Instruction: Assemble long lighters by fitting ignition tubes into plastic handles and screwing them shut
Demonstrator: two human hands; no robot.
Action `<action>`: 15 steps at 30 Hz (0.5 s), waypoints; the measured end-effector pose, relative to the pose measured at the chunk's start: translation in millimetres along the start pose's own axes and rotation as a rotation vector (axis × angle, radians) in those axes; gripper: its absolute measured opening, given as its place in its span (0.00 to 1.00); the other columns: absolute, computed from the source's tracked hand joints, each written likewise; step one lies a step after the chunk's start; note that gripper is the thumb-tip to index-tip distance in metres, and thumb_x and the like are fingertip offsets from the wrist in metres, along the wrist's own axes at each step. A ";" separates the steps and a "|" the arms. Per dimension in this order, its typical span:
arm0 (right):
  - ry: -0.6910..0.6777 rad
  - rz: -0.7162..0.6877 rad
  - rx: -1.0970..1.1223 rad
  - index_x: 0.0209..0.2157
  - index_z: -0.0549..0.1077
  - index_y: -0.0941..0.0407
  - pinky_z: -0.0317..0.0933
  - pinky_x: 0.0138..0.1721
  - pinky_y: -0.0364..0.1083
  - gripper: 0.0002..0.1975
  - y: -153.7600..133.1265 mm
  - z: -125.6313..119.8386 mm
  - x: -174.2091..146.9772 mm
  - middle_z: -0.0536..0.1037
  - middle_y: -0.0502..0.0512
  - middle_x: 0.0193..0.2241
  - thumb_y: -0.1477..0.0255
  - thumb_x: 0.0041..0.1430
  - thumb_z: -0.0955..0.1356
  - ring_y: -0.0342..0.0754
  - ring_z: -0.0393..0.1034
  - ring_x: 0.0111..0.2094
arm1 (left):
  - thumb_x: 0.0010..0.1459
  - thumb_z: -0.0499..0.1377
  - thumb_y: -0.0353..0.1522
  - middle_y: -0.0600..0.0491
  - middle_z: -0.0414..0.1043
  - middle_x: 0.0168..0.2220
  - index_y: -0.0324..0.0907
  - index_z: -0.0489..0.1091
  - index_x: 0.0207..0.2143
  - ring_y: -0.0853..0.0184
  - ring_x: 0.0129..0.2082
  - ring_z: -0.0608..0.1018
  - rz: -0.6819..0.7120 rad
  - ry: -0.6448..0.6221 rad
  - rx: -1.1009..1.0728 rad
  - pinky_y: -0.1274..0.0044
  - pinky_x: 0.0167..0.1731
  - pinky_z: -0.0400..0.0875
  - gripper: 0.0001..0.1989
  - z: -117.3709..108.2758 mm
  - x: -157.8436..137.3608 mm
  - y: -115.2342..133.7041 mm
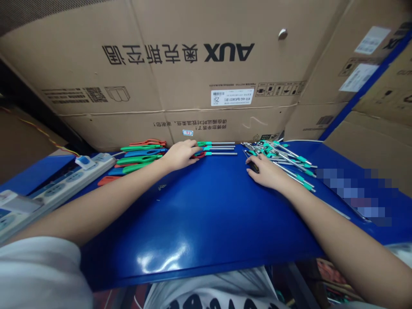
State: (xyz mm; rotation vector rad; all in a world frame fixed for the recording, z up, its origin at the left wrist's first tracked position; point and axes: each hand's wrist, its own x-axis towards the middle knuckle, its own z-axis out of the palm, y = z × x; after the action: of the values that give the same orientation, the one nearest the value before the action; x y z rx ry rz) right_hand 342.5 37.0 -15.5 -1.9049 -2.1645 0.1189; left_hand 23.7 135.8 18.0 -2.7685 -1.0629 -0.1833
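My left hand (182,155) is at the back of the blue table, its fingers curled over a row of coloured plastic handles. Thumb and fingers close around a red handle (202,155) with a teal collar and a thin metal rod (223,153). Other handles, green (138,159), blue (149,152) and orange (148,142), lie stacked to its left. My right hand (265,171) is closed on a small black and yellow object (254,166), mostly hidden by the fingers. Just beyond it lies a loose pile of metal rods with teal collars (289,156).
A tall cardboard sheet (193,94) stands along the back of the blue table (206,210). A white power strip (64,184) with plugs runs along the left side. More cardboard (363,141) stands at right, beside a blurred-out patch (360,195) on the table.
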 end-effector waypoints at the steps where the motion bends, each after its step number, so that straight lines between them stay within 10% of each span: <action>1: -0.002 0.001 0.000 0.52 0.72 0.55 0.68 0.45 0.53 0.16 -0.2 -0.1 0.1 0.70 0.65 0.49 0.67 0.64 0.65 0.58 0.74 0.44 | 0.64 0.56 0.36 0.43 0.71 0.50 0.41 0.71 0.55 0.54 0.49 0.75 -0.016 0.008 0.003 0.68 0.48 0.70 0.18 2.7 1.2 1.2; 15: 0.054 -0.019 0.012 0.51 0.74 0.55 0.68 0.48 0.53 0.15 3.6 4.9 2.1 0.72 0.64 0.48 0.70 0.63 0.66 0.57 0.75 0.44 | 0.66 0.55 0.41 0.45 0.73 0.49 0.41 0.70 0.56 0.58 0.46 0.78 -0.165 0.075 -0.032 0.73 0.42 0.72 0.20 4.7 1.3 16.7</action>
State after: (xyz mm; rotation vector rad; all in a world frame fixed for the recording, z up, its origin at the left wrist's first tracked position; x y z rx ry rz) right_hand 344.5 40.1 -20.8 -1.8585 -2.1412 0.0757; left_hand 36.2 125.3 11.8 -2.6774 -1.2788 -0.3259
